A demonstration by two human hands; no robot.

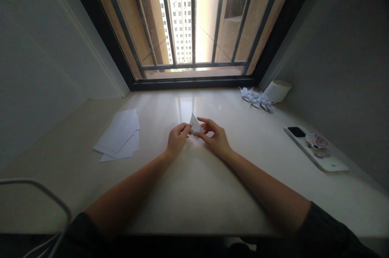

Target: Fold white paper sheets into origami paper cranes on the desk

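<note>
Between my two hands, above the middle of the white sill, is a small folded piece of white paper (195, 123) with a pointed top. My left hand (178, 138) pinches its left edge between thumb and fingers. On the other side, my right hand (216, 136) has its thumb on the lower right part of the paper, with the index finger raised near the upper right edge. The right hand's other fingertips are partly hidden behind the paper.
A stack of white paper sheets (118, 136) lies at left. Several folded paper pieces (257, 99) sit at the back right beside a white cup-like object (277, 91). A phone (316, 148) lies at right. A pale cable (45, 187) curves at lower left. A barred window (194, 84) stands behind.
</note>
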